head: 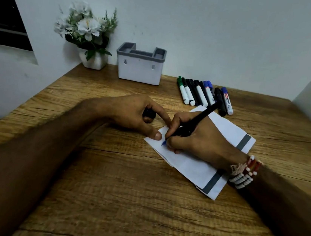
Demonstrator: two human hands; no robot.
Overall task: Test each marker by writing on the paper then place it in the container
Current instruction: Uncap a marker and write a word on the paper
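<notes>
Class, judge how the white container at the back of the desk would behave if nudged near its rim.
The white container looks broad-based, so it would probably slide rather than tip. It appears empty, so likely light. Its grey rim may offer some grip.

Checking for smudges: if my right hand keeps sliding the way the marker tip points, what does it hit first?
Likely the left hand: its thumb presses the paper just beyond the right hand and the marker tip.

You are looking down at a wood-grain worktop (pixel 119 202) pushed against a pale wall (pixel 222 27). At its far left corner a small white pot (pixel 94 61) of white flowers (pixel 85 23) is standing, and a dark window opening (pixel 4 12) is showing at the left edge.
</notes>
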